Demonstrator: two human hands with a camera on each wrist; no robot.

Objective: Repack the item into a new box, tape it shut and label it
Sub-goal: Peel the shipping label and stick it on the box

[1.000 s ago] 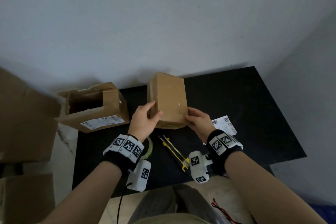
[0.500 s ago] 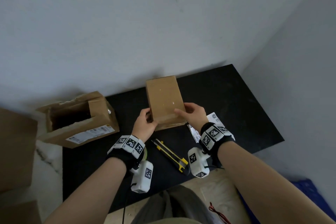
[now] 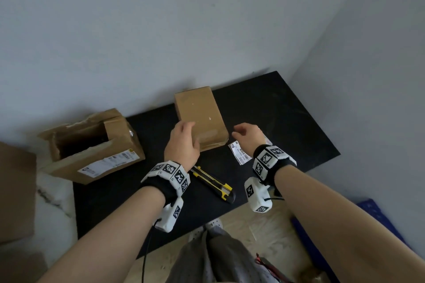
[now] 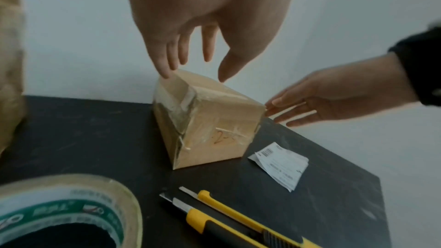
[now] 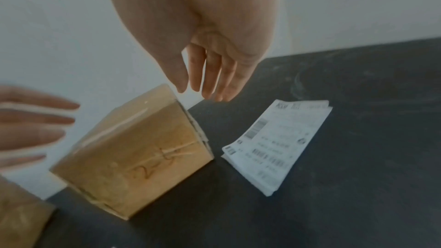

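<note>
A small brown cardboard box (image 3: 200, 117), taped shut, stands on the black table (image 3: 287, 126); its near face has "2-5" handwritten on it (image 4: 214, 135) (image 5: 133, 163). My left hand (image 3: 184, 136) (image 4: 195, 63) is over the box's near left corner with its fingers straight and their tips at the top edge, holding nothing. My right hand (image 3: 241, 132) (image 5: 200, 90) hovers just right of the box, fingers relaxed and empty. A stack of white shipping labels (image 3: 240, 155) (image 5: 276, 144) lies right of the box.
An opened, torn cardboard box (image 3: 92, 145) sits at the table's left edge. A yellow and black utility knife (image 3: 213, 185) lies near the front edge. A roll of clear tape (image 4: 66, 212) lies under my left wrist. More cardboard (image 3: 16, 190) stands at the far left.
Both hands held the small box by its near end; now they have let go. The right hand has drawn off to the right, and the left hand has opened above the box.
</note>
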